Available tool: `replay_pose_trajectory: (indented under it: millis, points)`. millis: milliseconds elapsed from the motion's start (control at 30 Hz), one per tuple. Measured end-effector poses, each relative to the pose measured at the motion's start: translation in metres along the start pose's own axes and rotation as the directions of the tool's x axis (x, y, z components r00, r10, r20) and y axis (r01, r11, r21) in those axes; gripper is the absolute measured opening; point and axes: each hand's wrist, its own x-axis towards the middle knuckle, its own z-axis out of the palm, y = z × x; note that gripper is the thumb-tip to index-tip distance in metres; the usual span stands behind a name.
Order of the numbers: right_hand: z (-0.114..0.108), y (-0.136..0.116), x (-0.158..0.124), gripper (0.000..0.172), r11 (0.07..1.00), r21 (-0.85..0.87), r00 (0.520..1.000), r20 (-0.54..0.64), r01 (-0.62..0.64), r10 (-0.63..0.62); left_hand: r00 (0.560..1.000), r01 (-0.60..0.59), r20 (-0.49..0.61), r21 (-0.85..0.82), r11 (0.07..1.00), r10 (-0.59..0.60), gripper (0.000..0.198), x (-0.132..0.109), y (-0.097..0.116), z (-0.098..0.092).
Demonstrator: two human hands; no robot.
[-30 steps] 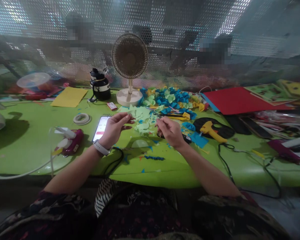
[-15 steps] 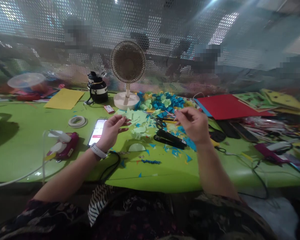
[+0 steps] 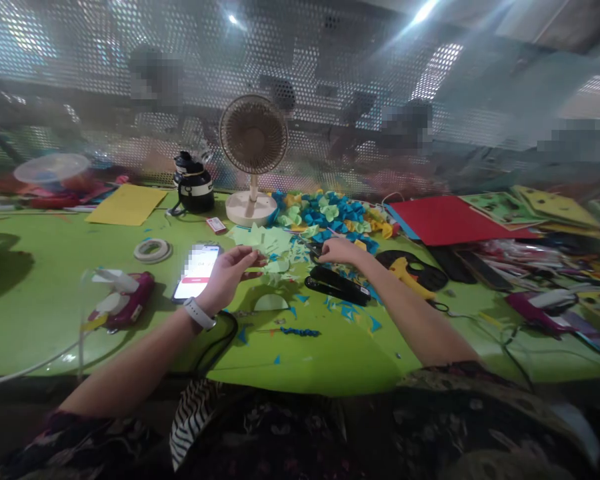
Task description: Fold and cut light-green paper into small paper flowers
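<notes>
My left hand (image 3: 234, 272) hovers beside the phone (image 3: 199, 272), thumb and forefinger pinched together. Whatever lies between those fingertips is too small to make out. Pale green paper pieces (image 3: 267, 239) are just beyond it. My right hand (image 3: 341, 249) reaches across the table with its fingers curled down on the dark scissors (image 3: 315, 251), whose handles it partly hides. Below that hand rests a black stapler (image 3: 337, 285). Nearer to me are a pale green half-circle of paper (image 3: 271, 303) and a twisted blue strip (image 3: 300, 332).
Behind the hands stand a fan (image 3: 254, 137), a black bottle (image 3: 194, 187) and a heap of blue, green and yellow paper flowers (image 3: 330, 208). A yellow glue gun (image 3: 411, 279) lies right, near red paper (image 3: 470, 220). A tape roll (image 3: 153, 250) and power strip (image 3: 130, 303) are left.
My right hand has moved left and down, from above the paper scraps to the scissors. The glue gun shows more fully now. My left hand has hardly moved.
</notes>
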Motion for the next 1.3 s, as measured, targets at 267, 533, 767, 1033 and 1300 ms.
replay_pose_trajectory:
  millis: [267,533,767,1033,1300]
  points:
    - [-0.003,-0.008,0.014,0.026,0.994,-0.022,0.983,0.148,-0.108,0.11,0.998,0.038,0.053,-0.023,0.999,-0.037,0.035,-0.002,0.0,0.0]
    - [-0.021,0.017,-0.016,0.017,0.943,0.272,0.98,0.103,-0.191,0.169,0.997,0.041,0.071,-0.035,0.999,-0.039,0.035,-0.004,0.003,0.003]
    - [-0.014,-0.002,-0.053,0.041,0.609,0.793,0.98,-0.097,-0.029,0.174,0.995,0.065,0.078,-0.054,0.996,-0.061,0.033,-0.007,0.004,0.004]
    - [0.015,-0.074,-0.095,0.052,0.487,0.873,0.992,0.032,0.029,-0.118,0.992,0.06,0.122,-0.197,0.979,-0.036,0.025,-0.011,0.006,0.005]
    - [0.031,-0.085,-0.1,0.05,0.488,0.872,0.982,0.05,0.045,-0.181,0.989,0.083,0.14,-0.253,0.964,-0.048,0.023,-0.016,0.006,0.01]
